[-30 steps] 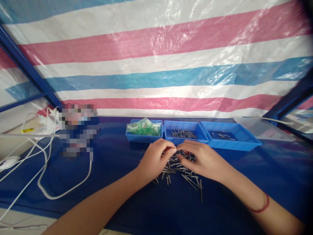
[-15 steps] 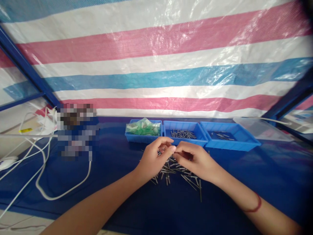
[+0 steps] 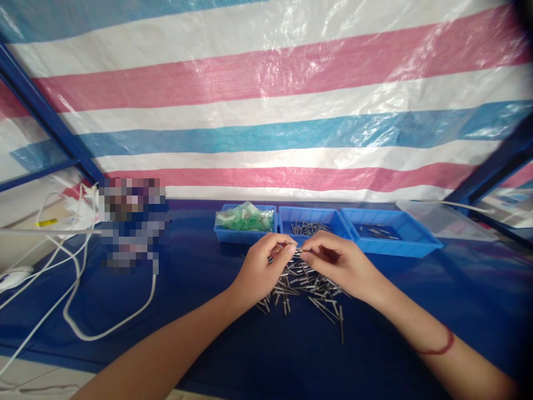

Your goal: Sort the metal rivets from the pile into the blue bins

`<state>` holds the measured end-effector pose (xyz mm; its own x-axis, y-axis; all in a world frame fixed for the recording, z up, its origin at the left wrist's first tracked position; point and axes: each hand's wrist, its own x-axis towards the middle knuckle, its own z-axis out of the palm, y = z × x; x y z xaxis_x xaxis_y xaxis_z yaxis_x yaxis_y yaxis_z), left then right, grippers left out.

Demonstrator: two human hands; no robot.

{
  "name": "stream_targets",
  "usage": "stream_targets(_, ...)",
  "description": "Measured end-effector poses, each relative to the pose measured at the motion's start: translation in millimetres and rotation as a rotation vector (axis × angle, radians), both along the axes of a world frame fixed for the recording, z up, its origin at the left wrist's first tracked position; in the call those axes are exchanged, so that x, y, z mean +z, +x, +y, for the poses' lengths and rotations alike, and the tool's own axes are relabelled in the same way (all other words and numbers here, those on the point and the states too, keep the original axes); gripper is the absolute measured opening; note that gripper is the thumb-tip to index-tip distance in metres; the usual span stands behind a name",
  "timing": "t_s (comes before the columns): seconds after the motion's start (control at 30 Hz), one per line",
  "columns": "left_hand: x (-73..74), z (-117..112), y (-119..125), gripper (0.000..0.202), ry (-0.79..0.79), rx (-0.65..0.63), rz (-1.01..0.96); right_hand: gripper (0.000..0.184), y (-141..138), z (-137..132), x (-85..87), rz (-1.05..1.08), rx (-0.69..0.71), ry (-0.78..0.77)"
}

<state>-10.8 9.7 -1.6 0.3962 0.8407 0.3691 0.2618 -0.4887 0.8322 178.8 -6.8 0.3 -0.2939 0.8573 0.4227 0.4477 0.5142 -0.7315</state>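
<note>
My left hand point(image 3: 263, 268) is closed in a pinch, thumb against forefinger. Facing it, my right hand point(image 3: 342, 265) also pinches, its fingertips almost meeting those of the left. A small silvery blind rivet point(image 3: 298, 251) shows in the narrow gap between the two pinches, mostly covered by fingers. Below and behind the hands a loose pile of blind rivets point(image 3: 318, 284) with thin metal stems is spread over the dark blue table point(image 3: 258, 355). Part of that pile is hidden by my hands.
Behind the hands stand three blue bins: the left bin point(image 3: 245, 235) holds green-and-clear plastic bags point(image 3: 245, 218), the middle bin point(image 3: 343, 229) many rivets, the right bin point(image 3: 410, 246) several. White cables point(image 3: 89, 337) lie at left, beside a blurred patch. A striped sheet point(image 3: 266, 133) hangs behind.
My right hand's fingers have shifted slightly right, away from the left fingertips, and a bit of metal now shows between them. My left hand has barely moved.
</note>
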Motion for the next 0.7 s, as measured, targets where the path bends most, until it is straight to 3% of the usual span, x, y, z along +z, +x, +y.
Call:
stream_targets(0.17,-0.4,-1.0,-0.1,0.024,0.136,-0.01,0.209,0.02,21.2,2.3,14.0,-0.09,-0.194,0.097)
stream_targets(0.27,-2.5,-4.1,-1.4,0.029,0.231,-0.064,0.431,0.019,51.5,6.2,24.0,-0.284,-0.501,0.2)
stream_targets(0.37,-4.7,-6.9,-2.7,0.029,0.26,-0.114,0.591,0.017,90.3,10.8,24.6,-0.555,-0.843,0.184)
stream_targets(0.53,-6.6,-6.7,-3.5,0.024,0.269,-0.113,0.659,0.021,140.7,11.9,10.7,-0.704,-0.924,0.125)
stream_targets(0.7,-5.0,-6.4,-2.1,0.015,0.279,-0.094,0.662,0.023,135.5,9.2,16.4,-0.723,-0.947,0.139)
